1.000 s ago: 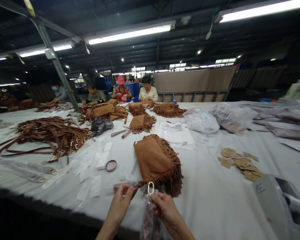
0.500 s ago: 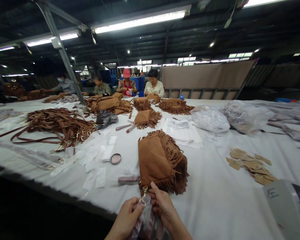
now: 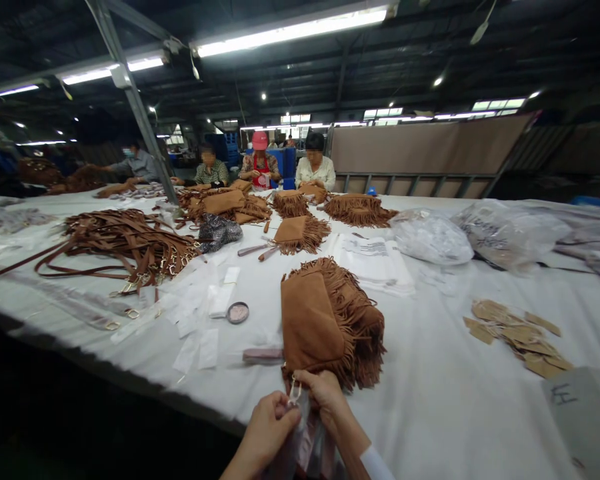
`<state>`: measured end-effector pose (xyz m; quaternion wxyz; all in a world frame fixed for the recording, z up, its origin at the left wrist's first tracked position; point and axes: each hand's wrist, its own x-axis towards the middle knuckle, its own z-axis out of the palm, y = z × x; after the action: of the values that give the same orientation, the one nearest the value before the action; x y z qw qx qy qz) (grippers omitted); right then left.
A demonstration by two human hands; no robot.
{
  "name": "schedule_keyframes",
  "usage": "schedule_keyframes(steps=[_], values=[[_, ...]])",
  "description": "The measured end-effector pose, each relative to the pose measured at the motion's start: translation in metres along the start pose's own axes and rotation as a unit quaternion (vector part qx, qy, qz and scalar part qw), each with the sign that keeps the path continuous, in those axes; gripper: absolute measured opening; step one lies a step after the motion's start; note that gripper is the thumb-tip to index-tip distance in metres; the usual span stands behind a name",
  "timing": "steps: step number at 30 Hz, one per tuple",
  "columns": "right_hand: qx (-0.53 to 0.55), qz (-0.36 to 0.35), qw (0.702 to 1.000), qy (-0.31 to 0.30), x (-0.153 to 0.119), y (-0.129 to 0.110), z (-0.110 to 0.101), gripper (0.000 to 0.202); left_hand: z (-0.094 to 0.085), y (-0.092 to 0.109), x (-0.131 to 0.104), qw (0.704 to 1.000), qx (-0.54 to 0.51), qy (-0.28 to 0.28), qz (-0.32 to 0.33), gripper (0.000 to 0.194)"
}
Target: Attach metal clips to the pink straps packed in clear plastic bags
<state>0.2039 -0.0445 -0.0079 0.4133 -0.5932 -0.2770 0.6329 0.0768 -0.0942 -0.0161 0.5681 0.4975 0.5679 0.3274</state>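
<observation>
Tan-brown fringed bag (image 3: 313, 323) on white table cover (image 3: 430, 400); dark-brown straps (image 3: 125, 243).

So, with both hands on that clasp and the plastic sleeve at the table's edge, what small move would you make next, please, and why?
Probably slide the plastic sleeve up over the metal clasp. The left hand and right hand pinch both together just below the brown fringed bag, and the clasp looks only partly covered, though that is hard to tell.
</observation>
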Motion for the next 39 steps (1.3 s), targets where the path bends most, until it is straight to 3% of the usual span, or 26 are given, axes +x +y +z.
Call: schedule_keyframes(steps=[4,9,12,17,19,21,25,30,32,36,39], values=[[0.02,0.006,0.999,-0.028,-0.002,-0.003,-0.002,0.028,0.002,0.004,0.001,0.987,-0.147,-0.048,-0.045,0.057],[0.038,-0.006,0.998,-0.041,-0.01,-0.006,-0.002,0.027,0.0,0.015,0.003,0.957,-0.283,-0.043,-0.051,0.05],[0.045,-0.013,0.998,-0.03,-0.013,-0.005,0.001,0.029,0.0,0.015,0.007,0.957,-0.286,-0.032,-0.043,0.048],[0.052,0.003,0.999,-0.011,-0.014,0.0,0.003,0.027,0.006,0.005,0.016,0.962,-0.269,0.035,-0.03,0.048],[0.048,0.014,0.998,-0.026,-0.018,0.002,0.001,0.026,0.006,0.003,0.018,0.965,-0.256,0.053,-0.024,0.05],[0.014,0.013,0.999,-0.05,-0.022,0.004,-0.002,0.037,0.005,0.003,0.02,0.97,-0.232,0.075,-0.022,0.051],[-0.09,-0.048,0.991,-0.083,-0.027,0.01,-0.004,0.052,0.0,0.006,0.023,0.981,-0.17,0.098,-0.002,0.051],[-0.039,-0.022,0.993,-0.107,-0.023,0.017,0.0,0.052,-0.009,0.007,0.018,0.981,-0.15,0.117,0.037,0.056],[-0.017,-0.008,0.995,-0.096,-0.019,0.02,0.002,0.051,-0.013,0.006,0.011,0.982,-0.172,0.071,0.038,0.056],[-0.013,0.009,0.997,-0.08,-0.01,0.027,0.005,0.05,-0.017,-0.002,-0.002,0.973,-0.204,-0.105,-0.005,0.055],[-0.055,0.02,0.997,-0.043,-0.004,0.026,0.007,0.051,-0.014,-0.009,-0.006,0.969,-0.227,-0.095,-0.034,0.056]])
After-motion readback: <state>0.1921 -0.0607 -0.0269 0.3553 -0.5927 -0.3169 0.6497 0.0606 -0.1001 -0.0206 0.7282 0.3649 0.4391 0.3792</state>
